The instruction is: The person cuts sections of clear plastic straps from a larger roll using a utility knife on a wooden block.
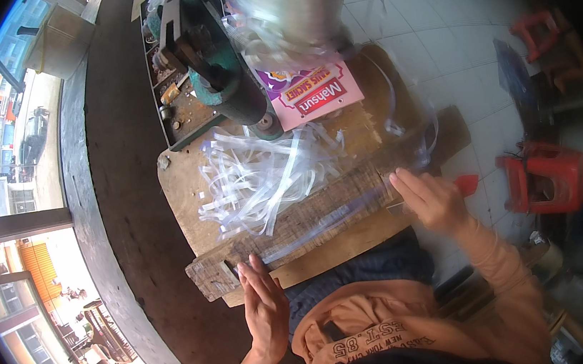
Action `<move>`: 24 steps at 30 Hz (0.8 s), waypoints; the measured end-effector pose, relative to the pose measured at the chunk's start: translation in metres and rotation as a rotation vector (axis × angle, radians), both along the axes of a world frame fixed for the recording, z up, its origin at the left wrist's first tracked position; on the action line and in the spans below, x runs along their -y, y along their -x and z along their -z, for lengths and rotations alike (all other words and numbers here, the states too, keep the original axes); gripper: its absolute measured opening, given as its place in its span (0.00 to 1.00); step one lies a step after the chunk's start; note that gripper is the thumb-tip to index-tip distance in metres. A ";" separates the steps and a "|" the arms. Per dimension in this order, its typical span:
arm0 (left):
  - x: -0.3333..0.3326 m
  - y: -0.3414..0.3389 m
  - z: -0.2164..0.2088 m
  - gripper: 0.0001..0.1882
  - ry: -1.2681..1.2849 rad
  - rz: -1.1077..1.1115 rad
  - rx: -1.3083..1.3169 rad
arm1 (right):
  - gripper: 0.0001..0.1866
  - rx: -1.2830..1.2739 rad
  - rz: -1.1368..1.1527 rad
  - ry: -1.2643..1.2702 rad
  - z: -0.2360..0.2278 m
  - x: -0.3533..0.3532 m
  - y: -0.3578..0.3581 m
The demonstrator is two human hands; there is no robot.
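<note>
A worn wooden board (pixel 288 218) lies slantwise across the near side of the wooden table. Along it runs a clear plastic strip (pixel 318 228). My left hand (pixel 264 307) rests its outstretched fingers on the strip's left end, beside a small dark stop on the board. Near the right end, my right hand (pixel 428 199) has its fingertips on the strip. In its grip is what looks like a knife with a red handle (pixel 466 184); a thin pale edge shows left of the palm. Cut plastic strips (pixel 269 177) lie in a loose heap just beyond the board.
A green metal hand press (pixel 223 85) stands behind the heap, with a compartment tray (pixel 187 122) of small parts at its left. A pink packet (pixel 321 96) lies under a large translucent plastic roll (pixel 293 9). Red stools (pixel 546 178) stand on the tiled floor at right.
</note>
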State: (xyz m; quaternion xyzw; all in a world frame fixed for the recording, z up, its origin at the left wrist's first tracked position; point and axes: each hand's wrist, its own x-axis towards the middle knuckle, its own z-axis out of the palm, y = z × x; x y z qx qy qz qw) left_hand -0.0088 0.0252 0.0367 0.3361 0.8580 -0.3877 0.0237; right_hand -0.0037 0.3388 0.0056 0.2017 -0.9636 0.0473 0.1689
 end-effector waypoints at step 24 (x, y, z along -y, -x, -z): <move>0.005 -0.004 0.012 0.36 -0.230 -0.092 0.020 | 0.43 0.405 0.322 -0.029 -0.027 0.069 -0.018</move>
